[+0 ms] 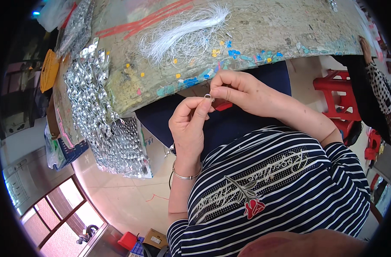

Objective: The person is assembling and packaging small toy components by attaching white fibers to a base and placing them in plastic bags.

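Both of my hands are raised close together in front of the table's near edge. Between the thumb and forefinger of my left hand (189, 122) is a small pale ring (208, 96), which sticks up past the fingertips. My right hand (238, 92) is closed in a pinch right beside the ring; whatever it grips is too small to make out. A small red piece (223, 106) shows just below the right fingers, against my dark blue lap. On the worn table (272, 30) beyond lies a loose bundle of white thread (189, 34).
Shiny silver twisted strips (90, 85) hang over the table's left side. Red strips (144, 19) lie at the back. Paint-like blue and yellow flecks dot the near edge. A yellow basket (49, 70) is at far left; a red stool (334, 94) and another person's spotted sleeve (379, 85) are at right.
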`<state>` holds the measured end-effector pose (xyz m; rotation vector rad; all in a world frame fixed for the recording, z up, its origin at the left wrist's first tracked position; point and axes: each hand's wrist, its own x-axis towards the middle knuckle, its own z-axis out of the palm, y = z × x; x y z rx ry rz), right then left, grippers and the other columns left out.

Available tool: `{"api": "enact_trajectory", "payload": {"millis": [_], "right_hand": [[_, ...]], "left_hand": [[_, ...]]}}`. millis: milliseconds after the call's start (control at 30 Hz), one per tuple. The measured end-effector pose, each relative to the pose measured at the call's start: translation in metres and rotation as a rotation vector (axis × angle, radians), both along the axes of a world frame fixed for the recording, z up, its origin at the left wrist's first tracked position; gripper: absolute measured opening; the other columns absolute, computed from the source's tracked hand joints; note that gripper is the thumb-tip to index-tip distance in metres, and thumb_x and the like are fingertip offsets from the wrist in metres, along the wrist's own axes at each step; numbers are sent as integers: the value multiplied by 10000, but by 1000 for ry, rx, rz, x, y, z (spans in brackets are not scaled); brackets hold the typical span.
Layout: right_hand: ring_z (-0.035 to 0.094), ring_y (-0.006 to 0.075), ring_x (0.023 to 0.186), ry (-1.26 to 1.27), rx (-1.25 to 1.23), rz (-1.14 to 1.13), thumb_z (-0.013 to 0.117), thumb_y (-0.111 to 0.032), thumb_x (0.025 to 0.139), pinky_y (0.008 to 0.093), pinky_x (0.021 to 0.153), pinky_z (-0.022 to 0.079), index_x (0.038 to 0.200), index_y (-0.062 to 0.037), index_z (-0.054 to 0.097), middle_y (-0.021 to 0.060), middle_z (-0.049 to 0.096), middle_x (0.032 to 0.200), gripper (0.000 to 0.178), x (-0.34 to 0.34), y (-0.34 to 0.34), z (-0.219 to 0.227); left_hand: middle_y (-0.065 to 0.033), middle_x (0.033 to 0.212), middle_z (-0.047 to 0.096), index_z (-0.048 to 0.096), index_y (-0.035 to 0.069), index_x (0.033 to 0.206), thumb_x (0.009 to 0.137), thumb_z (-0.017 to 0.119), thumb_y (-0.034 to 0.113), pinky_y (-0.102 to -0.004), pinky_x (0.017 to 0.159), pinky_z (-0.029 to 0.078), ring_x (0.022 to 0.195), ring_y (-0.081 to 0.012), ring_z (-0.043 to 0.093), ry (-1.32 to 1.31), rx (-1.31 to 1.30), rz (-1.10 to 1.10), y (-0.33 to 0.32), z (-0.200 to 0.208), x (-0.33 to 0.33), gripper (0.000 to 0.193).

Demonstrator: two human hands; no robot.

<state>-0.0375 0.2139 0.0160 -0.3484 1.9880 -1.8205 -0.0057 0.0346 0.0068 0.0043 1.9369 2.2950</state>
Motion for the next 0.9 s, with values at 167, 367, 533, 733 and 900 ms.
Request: {"api": "enact_trajectory", "payload": {"millis": [167, 367, 533, 733, 900], "right_hand": [[494, 42, 769, -204, -103, 10, 520, -154, 965, 213, 715, 438, 875, -17, 542, -18, 540, 815, 165, -3, -5, 2], [448, 45, 528, 112, -66, -23, 553, -192, 948, 220, 469, 369, 852, -35, 593, -11, 514, 681, 188, -5, -8, -6], [551, 140, 822, 359, 93, -121, 572, -124, 913, 269, 763, 436, 873, -13, 618, 35, 585, 838, 127, -11, -4, -4], [571, 192, 796, 556, 172, -54, 628, -68, 856, 299, 718, 457, 902, -21, 635, 68, 589, 834, 66, 2, 1, 9], [577, 240, 725, 601, 215, -102, 665, -124, 807, 341, 602, 462, 830, -34, 643, 75, 556, 754, 95, 5, -1, 6]], "left_hand": [[-17, 791, 633, 663, 9, 903, 882, 643, 90, -182, 622, 413, 705, -53, 540, -27, 0, -59, -1, -4, 1, 86], [-30, 790, 645, 669, 4, 911, 871, 651, 76, -188, 625, 424, 705, -59, 559, -136, 104, -48, -1, -3, 2, 84], [-25, 799, 645, 669, 7, 919, 859, 652, 43, -186, 629, 421, 708, -54, 555, -117, 58, 24, -2, -3, 2, 72], [-34, 830, 645, 657, -1, 928, 867, 630, 38, -195, 655, 424, 741, -72, 559, 59, -89, 29, -1, -5, 2, 77], [-35, 850, 643, 653, -1, 947, 881, 611, 22, -193, 669, 434, 767, -73, 567, 113, -145, 1, -3, -13, 3, 81]]}}
